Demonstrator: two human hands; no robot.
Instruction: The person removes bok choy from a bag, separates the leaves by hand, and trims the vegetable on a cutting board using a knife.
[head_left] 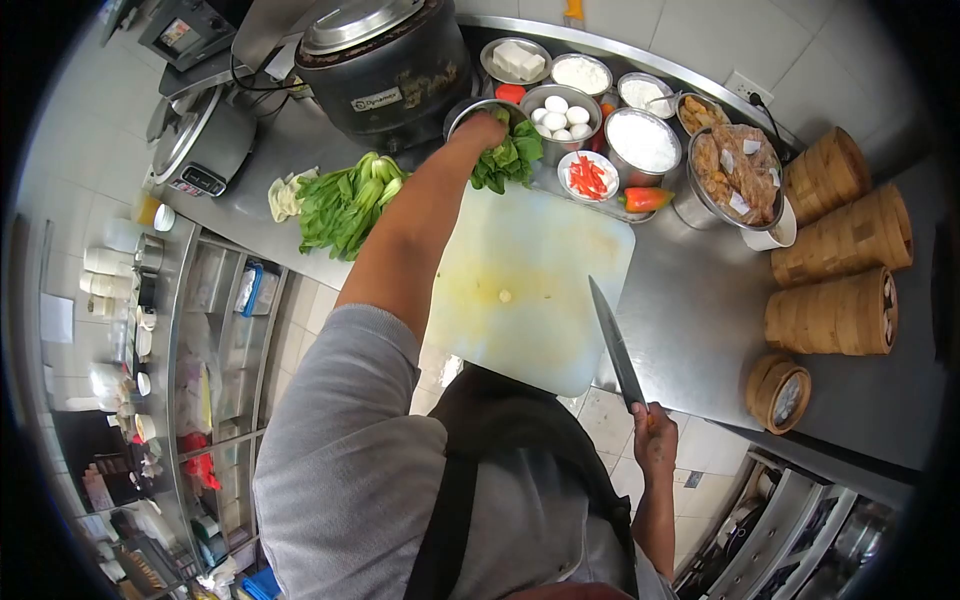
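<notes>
My right hand (655, 438) grips the handle of a long chef's knife (615, 345), held off the near right edge of the white cutting board (530, 330), with the tip pointing away over the board. My left hand (482, 130) reaches across to a metal bowl (462, 112) at the back of the board. It is closed around a bunch of leafy greens (510, 160), whose leaves hang over the bowl's side; its fingertips are hidden. A small pale scrap (505, 296) lies on the stained board. More leafy greens (345, 205) with pale stems lie left of my forearm.
A large black soup warmer (385, 75) and a rice cooker (205, 145) stand back left. Behind the board are bowls of eggs (562, 118), white powder (641, 140), sliced red pepper (588, 177) and brown food (738, 172). Bamboo steamers (830, 312) line the right.
</notes>
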